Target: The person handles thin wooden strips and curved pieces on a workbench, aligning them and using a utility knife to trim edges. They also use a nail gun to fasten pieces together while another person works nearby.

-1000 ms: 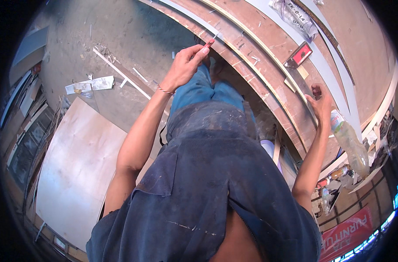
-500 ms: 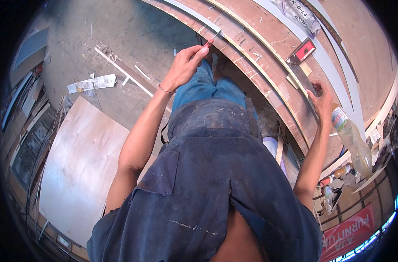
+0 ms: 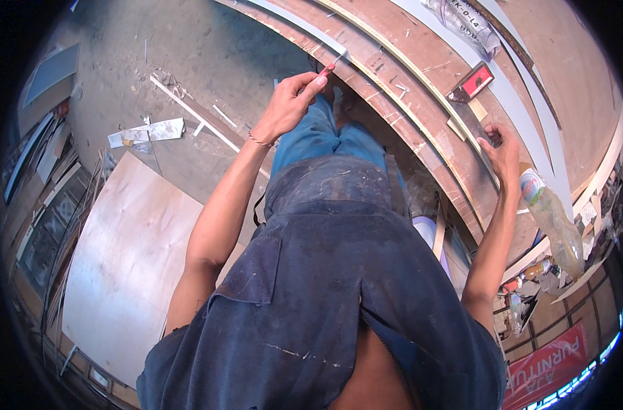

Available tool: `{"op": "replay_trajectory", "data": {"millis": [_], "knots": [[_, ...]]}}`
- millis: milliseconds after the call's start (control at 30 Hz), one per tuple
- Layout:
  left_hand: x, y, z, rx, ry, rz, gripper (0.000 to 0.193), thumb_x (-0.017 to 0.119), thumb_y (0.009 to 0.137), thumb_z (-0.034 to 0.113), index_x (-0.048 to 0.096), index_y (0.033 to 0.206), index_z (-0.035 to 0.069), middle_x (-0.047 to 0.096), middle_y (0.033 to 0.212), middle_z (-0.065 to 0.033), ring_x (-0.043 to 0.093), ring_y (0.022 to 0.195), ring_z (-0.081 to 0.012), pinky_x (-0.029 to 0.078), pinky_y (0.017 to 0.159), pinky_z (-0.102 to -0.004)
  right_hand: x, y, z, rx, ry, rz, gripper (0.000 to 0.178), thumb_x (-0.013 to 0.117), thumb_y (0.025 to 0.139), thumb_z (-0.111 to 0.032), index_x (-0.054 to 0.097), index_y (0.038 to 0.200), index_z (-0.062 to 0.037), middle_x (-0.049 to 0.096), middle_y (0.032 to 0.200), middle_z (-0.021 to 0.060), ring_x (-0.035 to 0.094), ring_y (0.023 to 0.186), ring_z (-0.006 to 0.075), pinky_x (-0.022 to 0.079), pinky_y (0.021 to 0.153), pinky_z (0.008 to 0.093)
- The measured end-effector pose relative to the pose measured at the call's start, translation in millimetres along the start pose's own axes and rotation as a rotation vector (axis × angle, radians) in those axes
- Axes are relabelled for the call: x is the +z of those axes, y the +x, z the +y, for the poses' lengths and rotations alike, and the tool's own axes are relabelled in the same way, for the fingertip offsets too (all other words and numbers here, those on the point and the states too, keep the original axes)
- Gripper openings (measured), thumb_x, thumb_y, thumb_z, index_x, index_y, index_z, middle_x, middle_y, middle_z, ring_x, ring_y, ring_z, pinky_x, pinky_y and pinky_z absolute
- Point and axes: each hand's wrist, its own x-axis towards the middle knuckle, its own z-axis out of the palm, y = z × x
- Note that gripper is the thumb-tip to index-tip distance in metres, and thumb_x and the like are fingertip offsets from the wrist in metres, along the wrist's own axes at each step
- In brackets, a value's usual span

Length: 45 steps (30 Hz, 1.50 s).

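Observation:
My left hand (image 3: 292, 102) pinches a small red-handled tool (image 3: 328, 69) between thumb and fingers. Its thin shaft points up to the end of a narrow pale strip (image 3: 294, 24) on the workbench (image 3: 431, 68); whether the tip touches it I cannot tell. To the right, my right hand (image 3: 501, 152) is loosely curled, thumb and fingers apart, beside a long wooden strip with a yellowish edge (image 3: 421, 74). Nothing shows between its fingers, though the palm side is partly hidden. A red and dark box-like block (image 3: 471, 83) rests on the bench just beyond that hand.
A crumpled clear plastic bottle (image 3: 552, 215) lies right of my right forearm. Long pale strips (image 3: 520, 96) and a plastic bag (image 3: 462, 24) lie farther across the bench. Offcuts (image 3: 147, 132) litter the floor at left, near a large plywood sheet (image 3: 123, 266).
Both hands stay almost where they were, with the red-handled tool still in the left. The view has shifted very slightly; nothing else visibly differs.

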Motion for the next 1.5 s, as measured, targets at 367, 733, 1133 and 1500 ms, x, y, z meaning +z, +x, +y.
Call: {"op": "replay_trajectory", "data": {"millis": [367,733,1133,1500], "knots": [[-6.6,3.0,2.6,-0.058,0.007,-0.046,0.039,0.055,0.103,0.045,0.061,0.090,0.009,0.036,0.065,0.0098,0.030,0.055,-0.0016,0.023,0.047,-0.0224,3.1,-3.1,-20.3,0.015,-0.132,0.051,0.043,0.080,0.073,-0.014,0.060,0.109,-0.0024,0.066,0.091,0.0162,0.065,0.080,0.0278,0.052,0.078,0.0399],[-5.7,6.2,-6.4,0.027,0.052,-0.039,0.040,0.052,0.105,0.044,0.052,0.082,0.010,0.034,0.066,0.0089,0.031,0.058,-0.0031,0.026,0.049,-0.0240,-27.9,-14.8,-82.3,-0.181,0.022,0.270,0.030,0.049,0.102,-0.008,0.050,0.131,-0.0084,0.065,0.091,0.0177,0.067,0.085,0.0313,0.051,0.082,0.0406],[-2.0,7.9,-12.4,0.078,0.112,0.022,0.056,0.053,0.101,0.048,0.062,0.088,-0.005,0.052,0.066,-0.0101,0.049,0.065,-0.0181,0.043,0.064,-0.0386,31.2,-52.9,-191.8,-0.443,0.083,0.094,0.027,0.049,0.104,-0.009,0.047,0.130,-0.0043,0.062,0.076,0.0164,0.069,0.067,0.0320,0.050,0.057,0.0435],[-4.5,5.1,-3.4,0.053,0.141,0.009,0.055,0.054,0.100,0.049,0.064,0.093,-0.005,0.056,0.068,-0.0109,0.052,0.067,-0.0184,0.045,0.066,-0.0378,0.6,-70.1,-248.7,-0.567,0.087,0.201,0.040,0.057,0.089,0.006,0.051,0.127,-0.0060,0.063,0.077,0.0239,0.067,0.071,0.0419,0.051,0.060,0.0455]]}}
